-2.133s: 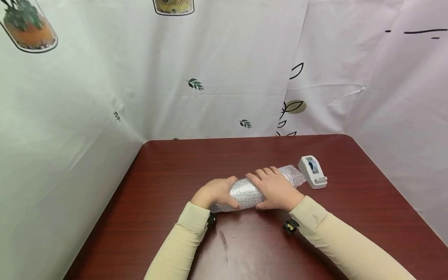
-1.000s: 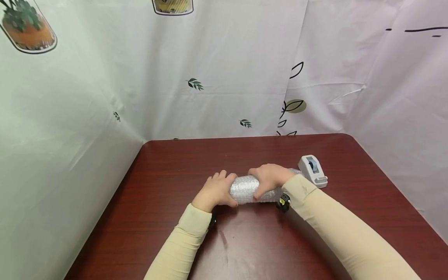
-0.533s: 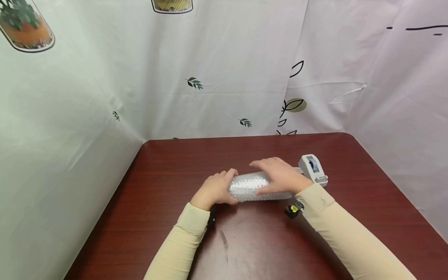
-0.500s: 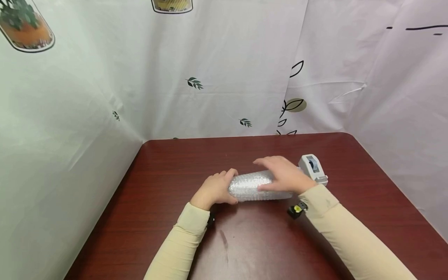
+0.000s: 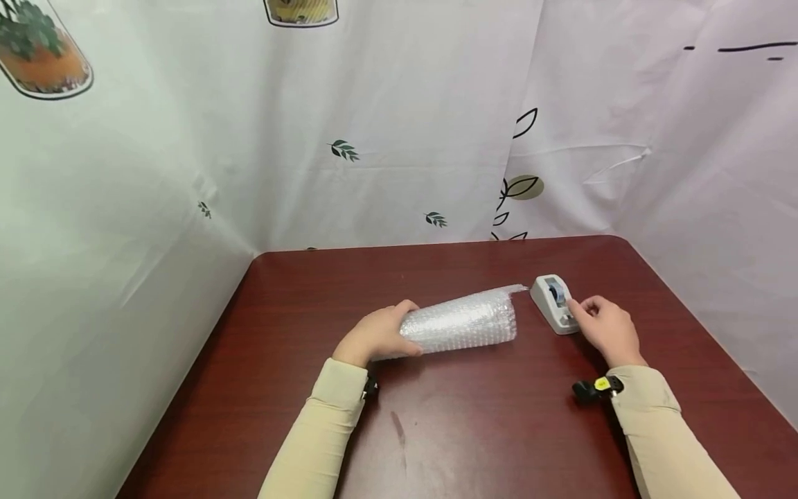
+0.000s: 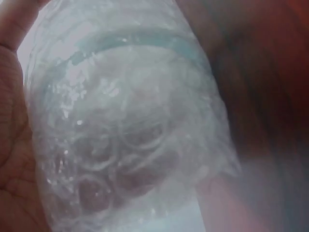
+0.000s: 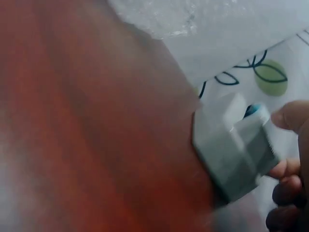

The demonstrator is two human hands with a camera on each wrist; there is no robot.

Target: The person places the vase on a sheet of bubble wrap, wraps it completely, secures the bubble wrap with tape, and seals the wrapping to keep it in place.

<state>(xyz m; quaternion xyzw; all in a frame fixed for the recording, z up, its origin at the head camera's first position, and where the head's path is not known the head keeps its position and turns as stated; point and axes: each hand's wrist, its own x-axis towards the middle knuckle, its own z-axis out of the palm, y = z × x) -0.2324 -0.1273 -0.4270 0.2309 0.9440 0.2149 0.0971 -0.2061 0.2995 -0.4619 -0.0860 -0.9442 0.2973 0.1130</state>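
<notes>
A roll of bubble wrap (image 5: pixel 464 322) lies slantwise on the table, its loose edge reaching toward a white tape dispenser (image 5: pixel 548 305). My left hand (image 5: pixel 377 333) grips the roll's left end. The left wrist view shows the bubble wrap (image 6: pixel 130 116) close up, with something pale and a teal band visible through it. My right hand (image 5: pixel 605 329) is at the dispenser's front end. In the right wrist view its thumb (image 7: pixel 292 116) and fingers (image 7: pixel 287 169) stand apart around the cutter end of the tape dispenser (image 7: pixel 227 150); whether they touch the tape is unclear.
The dark red-brown table (image 5: pixel 474 423) has rounded far corners. White printed cloth (image 5: pixel 399 125) hangs behind the table and along both sides. The dispenser stands just right of the roll's loose edge.
My right hand has left the bubble wrap and moved right to the tape dispenser. My left hand stays on the roll, whose right end is now uncovered and whose loose edge sticks out.
</notes>
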